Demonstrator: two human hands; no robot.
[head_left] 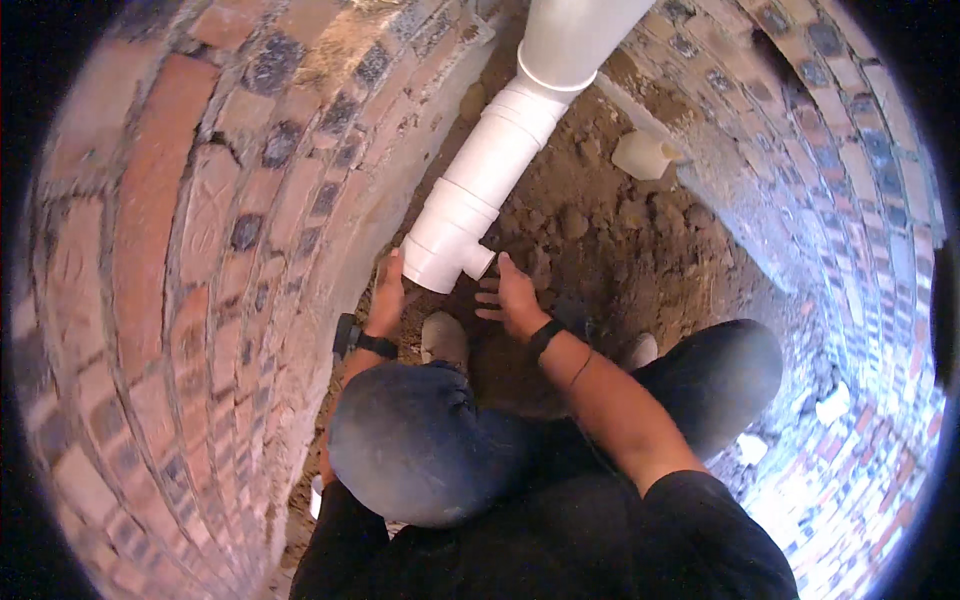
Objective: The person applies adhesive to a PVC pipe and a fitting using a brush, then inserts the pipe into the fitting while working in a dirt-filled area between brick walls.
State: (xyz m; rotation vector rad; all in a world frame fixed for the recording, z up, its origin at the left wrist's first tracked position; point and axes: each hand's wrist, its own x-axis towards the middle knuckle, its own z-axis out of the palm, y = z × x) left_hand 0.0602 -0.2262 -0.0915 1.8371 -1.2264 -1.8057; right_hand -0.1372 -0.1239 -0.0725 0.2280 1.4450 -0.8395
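Observation:
A thick white plastic pipe (505, 150) runs down from the top of the view toward me. On its near end sits a white tee fitting (447, 240), whose short, narrower branch points right. Against the left side of the fitting's end rests my left hand (387, 298), fingers stretched along it. My right hand (512, 295) is beside the branch opening, fingers spread, its fingertips close to the rim; whether they touch cannot be made out. Neither hand is wrapped round anything. Dark bands circle both wrists.
Brick walls rise close on the left (160, 250) and right (850, 150). Between them lies rough brown soil (600, 230) with clods. A pale plastic container (643, 155) lies by the right wall. My bent knees flank my right forearm. White scraps (832, 403) lie at the lower right.

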